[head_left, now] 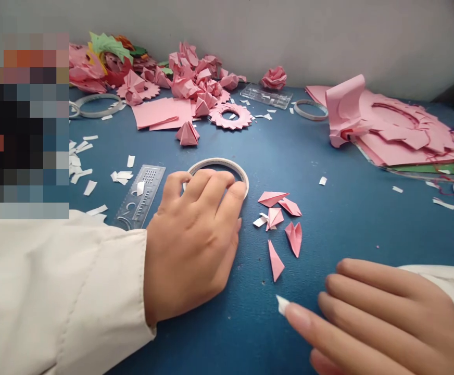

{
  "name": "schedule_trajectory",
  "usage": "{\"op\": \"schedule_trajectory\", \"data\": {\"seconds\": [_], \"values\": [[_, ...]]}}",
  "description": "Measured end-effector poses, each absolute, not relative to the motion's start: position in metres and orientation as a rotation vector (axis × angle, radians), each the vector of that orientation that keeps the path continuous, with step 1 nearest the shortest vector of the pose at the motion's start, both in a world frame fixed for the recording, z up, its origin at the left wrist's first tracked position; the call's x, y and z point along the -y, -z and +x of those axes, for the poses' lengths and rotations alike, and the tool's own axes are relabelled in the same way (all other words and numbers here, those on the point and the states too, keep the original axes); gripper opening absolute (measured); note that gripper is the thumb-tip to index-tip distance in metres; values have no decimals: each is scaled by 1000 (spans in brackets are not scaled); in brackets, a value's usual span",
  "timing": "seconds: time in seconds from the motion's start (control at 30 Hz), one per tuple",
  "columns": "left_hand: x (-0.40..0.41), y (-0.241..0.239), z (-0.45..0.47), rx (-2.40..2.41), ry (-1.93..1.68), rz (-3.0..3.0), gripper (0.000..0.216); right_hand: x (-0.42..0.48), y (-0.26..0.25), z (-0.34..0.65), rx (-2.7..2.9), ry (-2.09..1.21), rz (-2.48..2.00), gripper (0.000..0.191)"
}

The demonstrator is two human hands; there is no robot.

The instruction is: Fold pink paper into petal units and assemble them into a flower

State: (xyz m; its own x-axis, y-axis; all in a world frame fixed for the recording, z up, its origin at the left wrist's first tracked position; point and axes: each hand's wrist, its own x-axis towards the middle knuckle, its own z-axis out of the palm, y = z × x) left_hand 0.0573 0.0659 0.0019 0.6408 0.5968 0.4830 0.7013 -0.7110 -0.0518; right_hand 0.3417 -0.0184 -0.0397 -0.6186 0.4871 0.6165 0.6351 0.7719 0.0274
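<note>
My left hand (196, 234) is closed over a roll of tape (246, 185) lying flat on the blue tabletop, its fingers curled on the ring. A small white piece of tape (281, 304) sits at the tip of the outstretched index finger of my right hand (383, 312). The other fingers of that hand are bent, and the thumb is mostly hidden beneath. Between the hands lie several small folded pink paper pieces (276, 260), one with white strips on it. Left of my left hand is a clear plastic ruler (144, 195), partly covered by the sleeve.
Crumpled and folded pink paper shapes (196, 73) are heaped at the back, near a pink paper ring (230, 116). Pink sheets (402, 125) are stacked at right. Another tape roll (311, 110) and white scraps (80, 166) lie about. A wall (289, 36) bounds the table.
</note>
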Motion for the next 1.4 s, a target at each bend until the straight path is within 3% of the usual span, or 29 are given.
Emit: {"op": "schedule_trajectory", "data": {"seconds": [0.17, 0.33, 0.57, 0.9, 1.1, 1.27, 1.4], "values": [[-62, -11, 55, 815, 1056, -3311, 30, 9, 43, 369, 2497, 187, -775, 54], [-68, -6, 48, 705, 1342, -3589, 19, -2, 37, 370, 2530, 102, -745, 63], [-64, -6, 48, 733, 1334, -3681, 14, -25, 23, 355, 2441, -88, -595, 62], [-69, -3, 41, 520, 1188, -3693, 16, -15, 13, 362, 2471, -61, -714, 68], [-59, -10, 45, 858, 1238, -3680, 24, -17, 14, 359, 2440, -71, -712, 66], [-61, -9, 41, 725, 1308, -3580, 11, -19, 13, 358, 2444, -44, -703, 70], [-69, -9, 40, 588, 1124, -3646, 28, -18, 12, 359, 2456, -15, -733, 70]]}}
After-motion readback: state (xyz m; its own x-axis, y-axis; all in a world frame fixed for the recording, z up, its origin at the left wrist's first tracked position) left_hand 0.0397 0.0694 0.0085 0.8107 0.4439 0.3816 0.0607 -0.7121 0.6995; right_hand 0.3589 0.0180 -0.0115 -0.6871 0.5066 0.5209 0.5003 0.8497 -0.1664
